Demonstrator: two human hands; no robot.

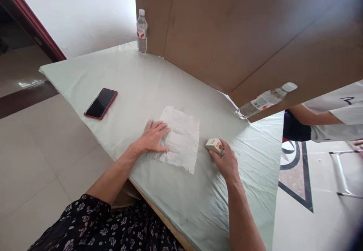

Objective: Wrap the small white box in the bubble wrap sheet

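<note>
A sheet of bubble wrap (183, 139) lies spread on the cloth-covered table in front of me. My left hand (154, 137) rests on its left edge, palm down with the fingers apart. To the right of the sheet, my right hand (227, 160) grips a small cream-coloured box (214, 145) with red and dark print on it. Thumb and fingers close around the box's near right side, and part of it is hidden by them. A gap of bare cloth separates the box from the sheet.
A phone in a red case (101, 103) lies at the left. Water bottles stand by a brown cardboard partition (215, 35): one bottle (142, 31) at the back, another bottle (263, 101) at the right. Beyond the partition a person's arm (314, 115) shows. Pale green cloth (124, 73) covers the table.
</note>
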